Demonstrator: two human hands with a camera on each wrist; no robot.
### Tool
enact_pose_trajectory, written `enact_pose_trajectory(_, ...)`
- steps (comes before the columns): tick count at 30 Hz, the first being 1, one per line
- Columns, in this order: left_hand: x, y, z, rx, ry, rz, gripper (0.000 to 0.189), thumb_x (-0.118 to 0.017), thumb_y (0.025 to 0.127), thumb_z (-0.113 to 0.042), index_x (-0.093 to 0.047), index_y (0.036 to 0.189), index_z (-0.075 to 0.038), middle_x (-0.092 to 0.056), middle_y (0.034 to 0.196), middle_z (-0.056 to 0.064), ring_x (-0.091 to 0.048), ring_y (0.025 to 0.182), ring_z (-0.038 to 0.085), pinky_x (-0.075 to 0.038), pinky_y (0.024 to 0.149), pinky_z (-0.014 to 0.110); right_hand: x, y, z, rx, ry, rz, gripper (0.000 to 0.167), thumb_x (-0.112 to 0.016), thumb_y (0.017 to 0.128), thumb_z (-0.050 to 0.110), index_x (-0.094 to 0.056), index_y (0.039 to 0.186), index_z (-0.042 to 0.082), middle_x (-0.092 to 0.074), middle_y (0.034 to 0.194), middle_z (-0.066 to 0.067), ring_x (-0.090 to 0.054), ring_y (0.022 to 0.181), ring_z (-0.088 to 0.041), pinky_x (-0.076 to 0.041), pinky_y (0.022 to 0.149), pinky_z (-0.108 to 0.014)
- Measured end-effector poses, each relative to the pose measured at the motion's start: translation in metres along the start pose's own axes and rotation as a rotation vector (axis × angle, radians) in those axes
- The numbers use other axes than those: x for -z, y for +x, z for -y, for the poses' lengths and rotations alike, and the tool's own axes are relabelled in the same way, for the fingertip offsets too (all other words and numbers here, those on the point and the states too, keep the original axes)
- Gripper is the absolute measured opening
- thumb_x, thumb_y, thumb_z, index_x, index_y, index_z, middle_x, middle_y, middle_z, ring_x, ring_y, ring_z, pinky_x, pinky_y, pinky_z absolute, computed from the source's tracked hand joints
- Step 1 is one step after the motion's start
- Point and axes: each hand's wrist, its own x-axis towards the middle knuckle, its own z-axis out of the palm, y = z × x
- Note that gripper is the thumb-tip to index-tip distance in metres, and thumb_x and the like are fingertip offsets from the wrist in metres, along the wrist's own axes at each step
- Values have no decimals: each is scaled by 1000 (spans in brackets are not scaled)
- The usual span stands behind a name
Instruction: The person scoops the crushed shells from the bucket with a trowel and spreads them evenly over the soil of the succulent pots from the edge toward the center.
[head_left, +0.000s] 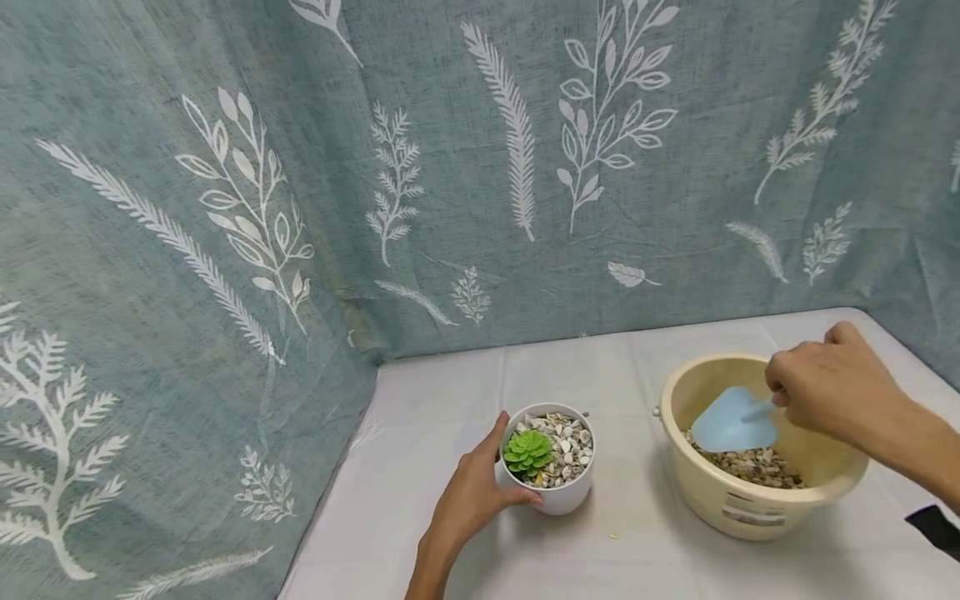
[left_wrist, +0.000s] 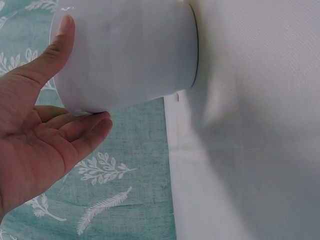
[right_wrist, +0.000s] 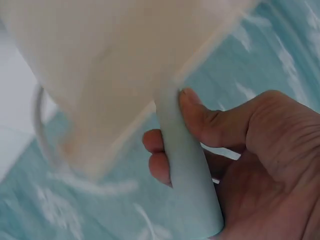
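My left hand (head_left: 472,492) holds the side of a round white flower pot (head_left: 557,502), thumb at the front and fingers behind. Pale pebbles (head_left: 573,442) fill the pot, with a green succulent (head_left: 527,452) at their left. In the left wrist view, the thumb and fingertips of the hand (left_wrist: 40,130) lie against the pot's wall (left_wrist: 125,55). Over a cream bucket (head_left: 693,479), my right hand (head_left: 836,383) grips a light blue trowel, its blade (head_left: 731,427) tilted inside above gravel (head_left: 761,468). The right wrist view shows fingers wrapped around the trowel's handle (right_wrist: 190,180).
A white cloth (head_left: 420,433) covers the table, which meets a green leaf-patterned curtain (head_left: 450,183) at the back and left. One small yellow bit (head_left: 613,537) lies between pot and bucket. A dark object (head_left: 933,529) shows at the right edge.
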Motion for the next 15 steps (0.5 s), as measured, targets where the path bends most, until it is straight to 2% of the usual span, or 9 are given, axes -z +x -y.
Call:
enact_pose_trajectory(6,-2,-2,0,12,-5,14,124,-95,69,-44,-27,166,-10,-47,162,18,-62,134,42,-55,107,57,-34,-4,11,85,2,12,44,-87,71,4,-49,61,24,-47,55,11,-39,56,-8,-30,72,-42)
enact_pose_trajectory(11,2,-4,-1,24,0,-4,124,-96,68,-43,-28,166,-10,-49,161,19,-63,134,43,-55,106,58,-45,-3,1,145,79,19,42,-77,71,-3,-50,59,26,-44,55,17,-32,58,-3,-30,70,-34)
enact_pose_trajectory(14,4,-4,1,29,4,-8,123,-96,68,-43,-29,166,-10,-49,161,19,-63,133,43,-55,105,58,-51,0,-3,215,98,21,45,-75,68,-8,-48,59,27,-41,58,19,-28,60,0,-38,71,-35)
enact_pose_trajectory(15,4,-4,1,27,3,-4,123,-95,68,-43,-29,166,-10,-48,161,18,-63,133,43,-55,106,58,-53,0,-3,231,98,27,47,-72,68,-11,-46,58,27,-38,59,18,-25,61,0,-37,71,-33)
